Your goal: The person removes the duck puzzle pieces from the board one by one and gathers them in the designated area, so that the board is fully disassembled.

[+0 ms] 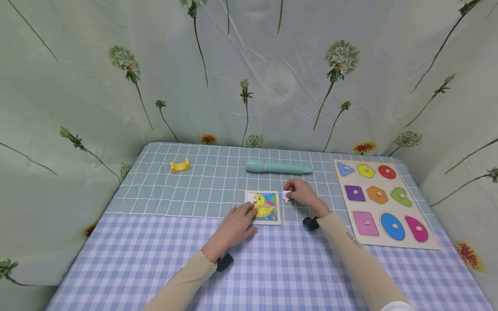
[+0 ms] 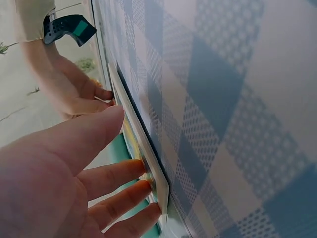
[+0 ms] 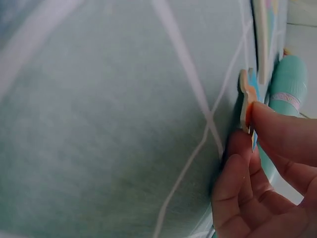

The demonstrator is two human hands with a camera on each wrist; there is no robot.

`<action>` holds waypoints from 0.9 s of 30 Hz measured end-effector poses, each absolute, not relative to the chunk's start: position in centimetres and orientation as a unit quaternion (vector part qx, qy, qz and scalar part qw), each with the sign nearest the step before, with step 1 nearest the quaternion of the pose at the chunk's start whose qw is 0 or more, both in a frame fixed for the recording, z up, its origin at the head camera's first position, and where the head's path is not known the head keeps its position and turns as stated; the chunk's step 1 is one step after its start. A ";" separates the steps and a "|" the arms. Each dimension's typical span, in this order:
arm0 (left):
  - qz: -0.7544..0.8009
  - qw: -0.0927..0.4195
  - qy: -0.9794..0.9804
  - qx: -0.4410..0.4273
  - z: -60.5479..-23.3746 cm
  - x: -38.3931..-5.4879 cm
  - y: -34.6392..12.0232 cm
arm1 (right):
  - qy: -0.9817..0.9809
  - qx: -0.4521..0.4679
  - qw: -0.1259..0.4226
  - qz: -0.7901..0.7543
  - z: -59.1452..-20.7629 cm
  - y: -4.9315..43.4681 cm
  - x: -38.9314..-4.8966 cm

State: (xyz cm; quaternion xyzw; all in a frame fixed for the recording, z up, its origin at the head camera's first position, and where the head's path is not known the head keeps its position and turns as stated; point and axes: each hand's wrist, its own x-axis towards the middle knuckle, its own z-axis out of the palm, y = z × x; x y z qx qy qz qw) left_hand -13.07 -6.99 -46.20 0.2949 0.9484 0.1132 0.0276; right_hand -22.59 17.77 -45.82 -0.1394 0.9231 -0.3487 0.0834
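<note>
A small square duck puzzle (image 1: 273,199) in a pale wooden frame lies on the cloth, with a yellow duck on blue and a bare pale patch at its upper left. My left hand (image 1: 236,226) reaches over its left part, fingertips touching the picture; in the left wrist view the fingers (image 2: 115,179) are extended along the puzzle's frame (image 2: 143,144). Just right of the puzzle, my right hand (image 1: 305,194) pinches a blue and orange jigsaw piece (image 1: 285,195). Seen from the right wrist, the jigsaw piece (image 3: 246,101) stands tilted between thumb and fingers, close to the cloth.
Behind the hands lies a teal tapered stick (image 1: 278,166). A yellow curved block (image 1: 180,166) sits at the back left. On the right, a wooden shape board (image 1: 374,207) holds several coloured knobbed shapes. A flowered curtain (image 1: 272,65) hangs behind the table.
</note>
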 end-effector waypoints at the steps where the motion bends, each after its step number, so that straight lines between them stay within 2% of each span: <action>1: 0.114 0.026 0.949 0.294 -46.2 -13.1 -7.0 | 0.926 -0.146 0.078 -0.338 -45.8 17.7 -22.5; 13: 0.134 0.008 0.946 0.295 -46.6 -13.2 -6.8 | 0.935 -0.159 0.048 -0.313 -45.7 17.1 -22.0; 20: 0.134 -0.011 0.935 0.327 -47.1 -13.5 -6.4 | 0.893 -0.241 0.078 -0.372 -45.8 15.0 -22.0; 27: 0.100 -0.012 0.932 0.348 -47.1 -14.0 -6.0 | 0.892 -0.294 0.115 -0.322 -46.1 12.8 -21.8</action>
